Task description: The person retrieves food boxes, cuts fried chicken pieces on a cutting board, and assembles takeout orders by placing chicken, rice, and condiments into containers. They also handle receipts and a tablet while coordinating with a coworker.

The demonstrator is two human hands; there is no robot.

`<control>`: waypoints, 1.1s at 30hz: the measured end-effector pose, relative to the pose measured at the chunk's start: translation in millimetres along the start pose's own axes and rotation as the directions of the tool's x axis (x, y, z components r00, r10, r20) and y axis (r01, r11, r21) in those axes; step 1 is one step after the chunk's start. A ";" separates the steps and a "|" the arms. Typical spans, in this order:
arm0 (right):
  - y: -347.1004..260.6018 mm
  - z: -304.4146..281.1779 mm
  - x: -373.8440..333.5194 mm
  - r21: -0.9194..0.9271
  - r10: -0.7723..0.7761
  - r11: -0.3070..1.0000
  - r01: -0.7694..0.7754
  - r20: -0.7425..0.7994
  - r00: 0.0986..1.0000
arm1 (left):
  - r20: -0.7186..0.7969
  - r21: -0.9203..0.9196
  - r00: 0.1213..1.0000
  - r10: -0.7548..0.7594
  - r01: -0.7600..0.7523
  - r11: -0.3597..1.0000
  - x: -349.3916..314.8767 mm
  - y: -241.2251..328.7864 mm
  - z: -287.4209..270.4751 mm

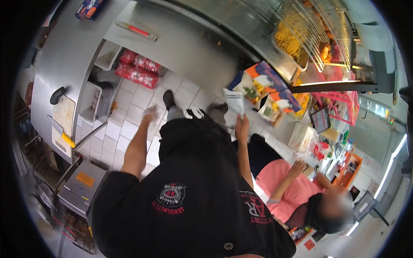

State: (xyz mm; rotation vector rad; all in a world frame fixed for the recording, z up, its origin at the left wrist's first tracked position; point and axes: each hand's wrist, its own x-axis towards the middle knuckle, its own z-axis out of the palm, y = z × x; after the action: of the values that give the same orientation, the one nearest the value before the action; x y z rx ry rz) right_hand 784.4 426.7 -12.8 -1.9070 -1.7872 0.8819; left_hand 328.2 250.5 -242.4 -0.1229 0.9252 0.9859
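Note:
My right hand (242, 125) is closed on a white printed paper slip (233, 103), which stands up from my fingers toward the cardboard boxes. A second bit of the slip hangs lower, beside the fingers. My left hand (151, 114) hangs over the tiled floor and seems to wear a thin clear glove. Its fingers are blurred, and I see nothing in them. The nearest things to it are a grey bin (91, 101) under the counter and red plastic packs (137, 69).
A steel counter (56, 30) on the left bears a cutting board (63, 116) and a yellow-handled knife (64, 136). Blue-and-orange boxes (275, 84) stand ahead right, below a lit case with a tray of fries (292, 36). A co-worker in pink (279, 178) stands close on my right.

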 end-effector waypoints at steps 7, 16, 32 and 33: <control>175.6 -7.7 -261.1 -0.120 0.737 0.656 -0.745 -0.112 0.667 | -0.739 0.278 0.644 -0.196 0.557 0.782 -153.7 4.1 -169.7; 130.3 39.9 -296.2 0.319 0.820 0.554 -0.769 -0.370 0.437 | -0.440 0.824 0.661 -0.608 0.567 0.020 -42.3 138.9 -0.6; 51.8 -91.6 -100.2 -0.077 0.489 0.711 -0.699 -0.660 0.571 | 0.403 0.905 0.881 -0.248 -0.344 0.249 13.6 77.0 350.0; 61.7 -95.7 -94.6 -0.058 0.423 0.767 -0.638 -0.702 0.572 | 0.362 0.878 0.917 -0.169 -0.274 0.392 14.5 79.9 351.2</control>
State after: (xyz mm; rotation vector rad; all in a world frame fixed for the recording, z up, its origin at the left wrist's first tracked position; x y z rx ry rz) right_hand 894.8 339.9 33.9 -2.6021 -0.9319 -0.0074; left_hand 486.4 474.3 -8.4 1.0732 0.9733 0.3751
